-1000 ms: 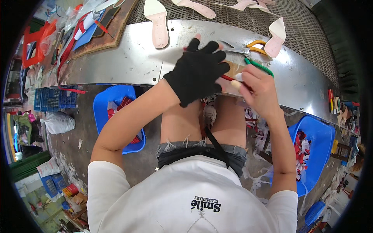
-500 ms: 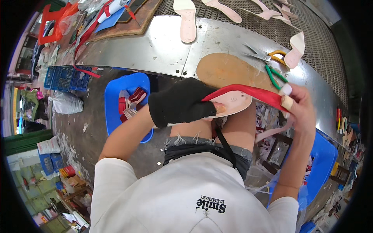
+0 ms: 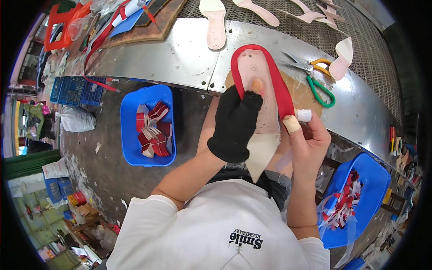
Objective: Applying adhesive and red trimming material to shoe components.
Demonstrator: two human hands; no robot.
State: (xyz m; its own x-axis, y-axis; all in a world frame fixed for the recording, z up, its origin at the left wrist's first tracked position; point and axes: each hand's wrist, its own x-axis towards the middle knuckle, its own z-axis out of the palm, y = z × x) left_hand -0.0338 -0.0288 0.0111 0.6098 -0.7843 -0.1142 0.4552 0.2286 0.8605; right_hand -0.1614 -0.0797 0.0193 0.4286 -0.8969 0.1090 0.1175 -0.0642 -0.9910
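My left hand (image 3: 236,128), in a black glove with a bare thumb, is closed on a pale pink shoe insole (image 3: 267,110). The thumb presses on the insole's face near its rounded end; the pointed cream end hangs toward my lap. Round the rounded end runs a red strip (image 3: 278,83), edging both sides. Between wrapped thumb and finger, my right hand (image 3: 309,141) pinches the strip on the insole's right side. Behind the insole, a tan oval board (image 3: 306,92) is partly hidden. Scissors (image 3: 320,63) with orange and green handles lie beyond my right hand.
Several pink insole pieces (image 3: 216,31) lie on the metal bench (image 3: 180,54) and its mesh (image 3: 288,11). A blue bin (image 3: 126,135) with red-and-white pieces stands at left. Another blue bin (image 3: 375,180) at right holds red and white scraps. Red ribbon (image 3: 92,49) hangs off the bench.
The insole has turned from lying sideways to standing lengthwise, its rounded end now away from me. My left hand turned with it; my right hand moved down and left, still pinching the strip.
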